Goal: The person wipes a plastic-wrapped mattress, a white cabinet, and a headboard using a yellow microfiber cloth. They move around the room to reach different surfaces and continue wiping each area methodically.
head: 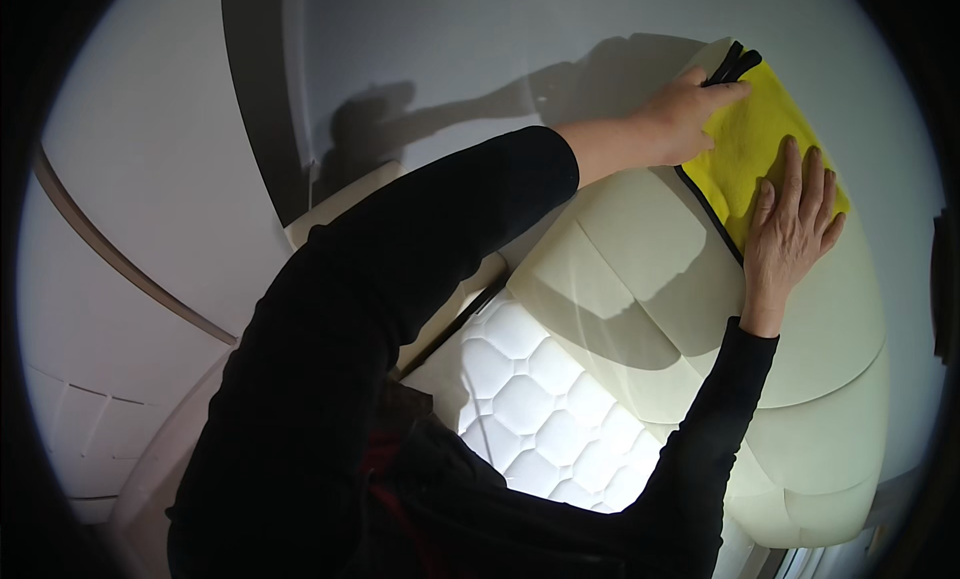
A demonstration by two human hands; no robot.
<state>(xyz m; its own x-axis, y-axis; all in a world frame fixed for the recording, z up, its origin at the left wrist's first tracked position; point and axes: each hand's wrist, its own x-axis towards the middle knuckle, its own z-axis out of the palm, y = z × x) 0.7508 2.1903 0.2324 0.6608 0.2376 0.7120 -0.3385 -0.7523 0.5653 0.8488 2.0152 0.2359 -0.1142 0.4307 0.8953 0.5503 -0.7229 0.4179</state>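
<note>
A yellow cloth with black edging (739,147) lies against the upper part of a cream padded headboard (814,316). My left hand (679,117) reaches across from the left to the cloth's upper left side. Its thumb and index finger are at the folded black edge and appear to pinch it; the palm side is hidden. Lower down, my right hand (791,222) rests flat on the cloth's lower right part. The fingers of that hand are spread, with the wrist over the headboard's padding.
Below the headboard is a white quilted mattress (525,399). A grey wall (450,23) rises behind, with a dark upright panel (259,91) at left. A cream padded piece (345,192) stands beyond my left sleeve. White panels with a brown strip (127,256) are at far left.
</note>
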